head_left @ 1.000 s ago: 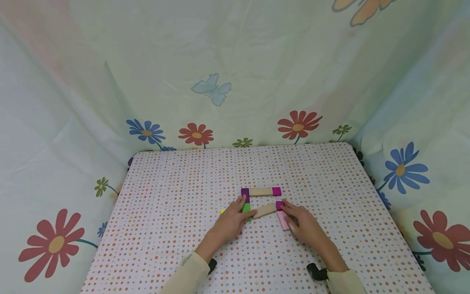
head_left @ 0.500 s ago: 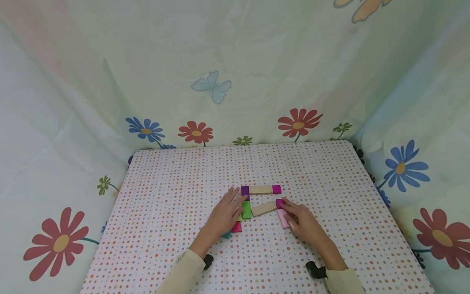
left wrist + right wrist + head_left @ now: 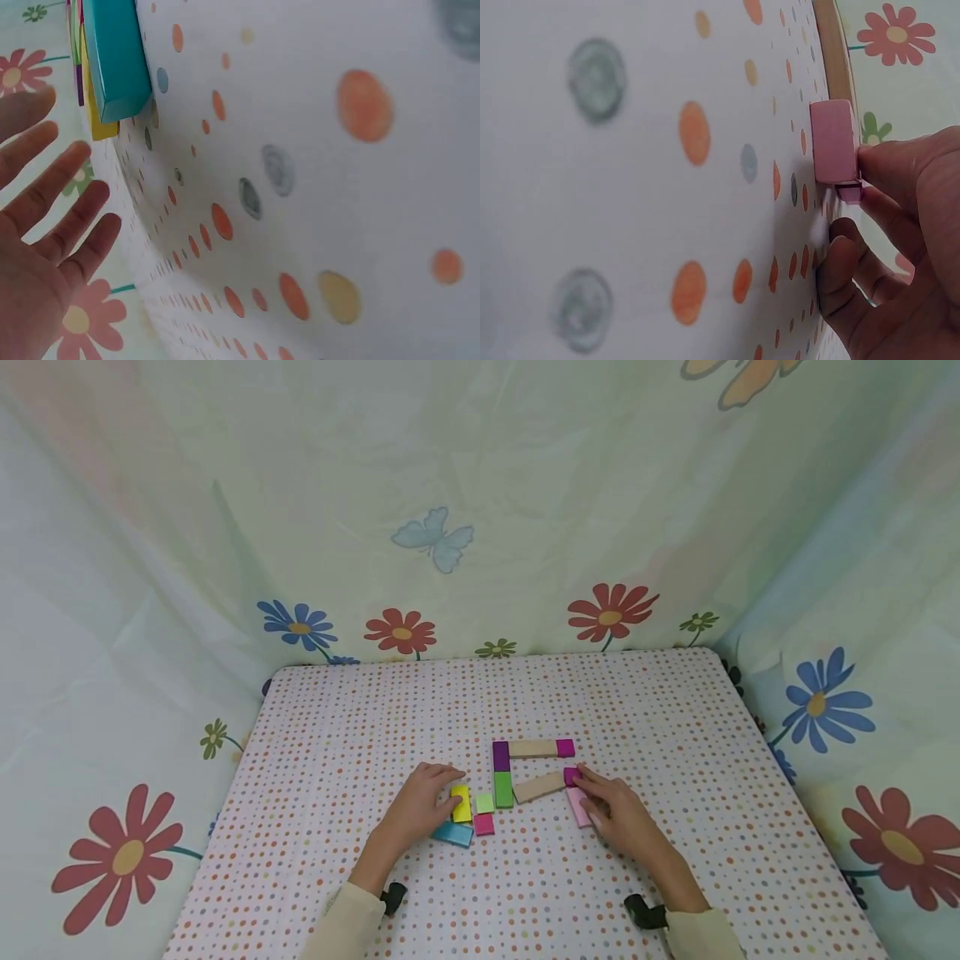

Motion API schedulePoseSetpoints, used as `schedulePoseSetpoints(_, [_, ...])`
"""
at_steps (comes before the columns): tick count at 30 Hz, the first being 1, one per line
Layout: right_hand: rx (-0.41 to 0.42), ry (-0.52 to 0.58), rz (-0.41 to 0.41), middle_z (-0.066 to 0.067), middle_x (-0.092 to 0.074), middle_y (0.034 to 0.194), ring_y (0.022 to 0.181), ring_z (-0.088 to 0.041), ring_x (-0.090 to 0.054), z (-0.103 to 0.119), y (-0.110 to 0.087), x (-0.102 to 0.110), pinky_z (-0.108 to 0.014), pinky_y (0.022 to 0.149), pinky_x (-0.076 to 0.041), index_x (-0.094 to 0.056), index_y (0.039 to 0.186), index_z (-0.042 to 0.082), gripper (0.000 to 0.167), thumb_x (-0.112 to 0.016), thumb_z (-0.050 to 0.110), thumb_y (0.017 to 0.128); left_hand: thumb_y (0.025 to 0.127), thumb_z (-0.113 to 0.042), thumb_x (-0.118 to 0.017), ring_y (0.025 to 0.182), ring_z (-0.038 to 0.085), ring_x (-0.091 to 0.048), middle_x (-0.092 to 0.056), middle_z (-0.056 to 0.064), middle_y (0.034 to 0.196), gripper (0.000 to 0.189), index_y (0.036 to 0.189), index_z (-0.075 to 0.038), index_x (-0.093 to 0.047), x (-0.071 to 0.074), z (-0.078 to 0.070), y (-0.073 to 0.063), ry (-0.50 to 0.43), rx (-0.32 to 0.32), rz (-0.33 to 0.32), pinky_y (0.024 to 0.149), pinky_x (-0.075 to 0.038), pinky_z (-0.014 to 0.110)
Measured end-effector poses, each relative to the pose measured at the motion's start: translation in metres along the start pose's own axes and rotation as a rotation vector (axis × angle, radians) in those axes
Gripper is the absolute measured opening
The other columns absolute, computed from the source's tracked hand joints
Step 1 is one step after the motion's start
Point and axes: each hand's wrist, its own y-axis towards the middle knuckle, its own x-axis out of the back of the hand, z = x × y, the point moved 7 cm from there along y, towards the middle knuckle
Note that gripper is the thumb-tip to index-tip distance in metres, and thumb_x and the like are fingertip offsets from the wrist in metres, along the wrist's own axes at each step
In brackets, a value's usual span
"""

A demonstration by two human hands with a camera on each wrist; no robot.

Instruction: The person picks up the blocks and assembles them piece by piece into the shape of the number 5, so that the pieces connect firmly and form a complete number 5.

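Observation:
My left hand hovers with spread fingers beside a yellow block. In the left wrist view nothing lies in its palm; a blue block is just past the fingers. My right hand has the index fingertip at a small magenta block and the thumb on a pink block; its other fingers bend down to the tabletop. A slanting wooden block joins that magenta block and reaches near a green block. Above the green one lies a purple block.
Another wooden block extends right from the purple one, ending at a second magenta block. Between the hands lie a light green block and a reddish-pink block. A dotted cloth covers the table; flowered curtains surround it.
My left hand has left the purple and green blocks and moved left and down to the yellow block, uncovering the small coloured blocks. My right hand has stayed at the pink and magenta blocks.

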Motion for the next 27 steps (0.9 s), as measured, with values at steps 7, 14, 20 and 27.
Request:
schedulePoseSetpoints(7, [-0.015, 0.006, 0.006, -0.015, -0.054, 0.160, 0.090, -0.014, -0.052, 0.000, 0.000, 0.001, -0.024, 0.071, -0.041, -0.065, 0.143, 0.004, 0.041, -0.067, 0.009, 0.103, 0.096, -0.030, -0.079, 0.127, 0.026, -0.057, -0.067, 0.004, 0.141, 0.048, 0.140, -0.015, -0.069, -0.010, 0.000, -0.009, 0.023, 0.003, 0.068, 0.109, -0.052, 0.049])
schedulePoseSetpoints(14, [-0.005, 0.002, 0.000, -0.015, -0.054, 0.160, 0.091, -0.014, -0.053, -0.001, 0.000, -0.001, -0.025, 0.072, -0.041, -0.065, 0.143, 0.004, 0.041, -0.067, 0.009, 0.103, 0.095, -0.036, -0.081, 0.128, 0.026, -0.055, -0.067, 0.003, 0.141, 0.049, 0.138, -0.014, -0.071, -0.014, -0.003, -0.011, 0.089, 0.002, 0.073, 0.106, -0.052, 0.049])
schedulePoseSetpoints(20, [-0.002, 0.004, -0.006, -0.015, -0.054, 0.160, 0.099, -0.017, -0.059, -0.002, -0.001, -0.003, -0.027, 0.075, -0.044, -0.065, 0.143, 0.004, 0.041, -0.068, 0.009, 0.103, 0.093, -0.041, -0.081, 0.127, 0.025, -0.058, -0.069, 0.002, 0.141, 0.050, 0.135, -0.014, -0.073, -0.014, -0.005, -0.011, 0.186, -0.008, 0.065, 0.104, -0.052, 0.049])
schedulePoseSetpoints(27, [0.000, 0.007, -0.013, -0.015, -0.054, 0.160, 0.094, -0.016, -0.057, -0.002, -0.001, -0.003, -0.026, 0.073, -0.043, -0.066, 0.142, 0.003, 0.040, -0.068, 0.009, 0.102, 0.095, -0.040, -0.079, 0.130, 0.026, -0.060, -0.066, 0.005, 0.149, 0.048, 0.134, -0.012, -0.073, -0.013, -0.006, -0.009, 0.252, -0.001, 0.048, 0.110, -0.051, 0.049])
